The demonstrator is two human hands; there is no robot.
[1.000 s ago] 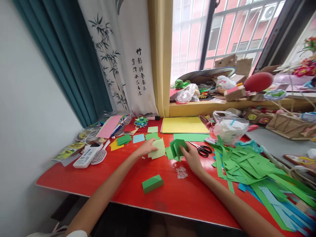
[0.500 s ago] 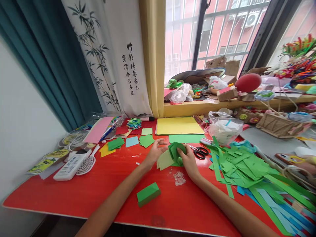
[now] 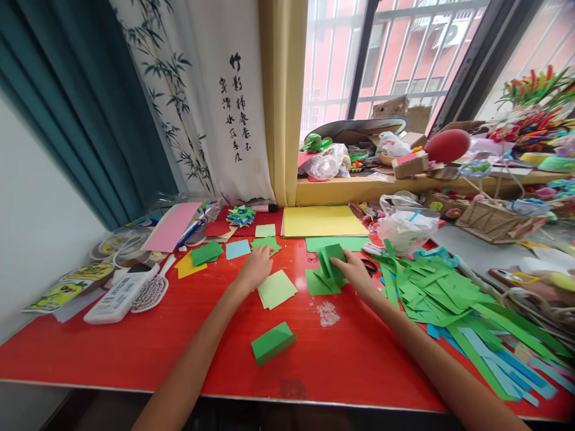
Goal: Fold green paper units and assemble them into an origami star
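Between the fingertips of my right hand (image 3: 354, 269) are folded dark green paper squares (image 3: 333, 257), standing partly upright. Beneath them, more green squares (image 3: 317, 284) lie flat on the red tabletop. My left hand (image 3: 257, 267) is curled at the near edge of a green paper pile (image 3: 261, 242); the fingers bend onto it and the thumb is hidden. Pale green squares (image 3: 277, 290) rest in the middle, between the two hands. Closer to me sits a folded green paper piece (image 3: 274, 343), with one side raised.
Green paper strips (image 3: 440, 293) heap up on the right, beside partly covered black-handled scissors (image 3: 370, 267). Yellow sheets (image 3: 324, 222) lie at the back, near a plastic bag (image 3: 406, 230). A hairbrush (image 3: 151, 292) and white box (image 3: 117, 296) are on the left.
My left hand has moved left and away from me to the green pile. The pale green squares now lie flat, farther left. My right hand keeps hold of dark green squares.
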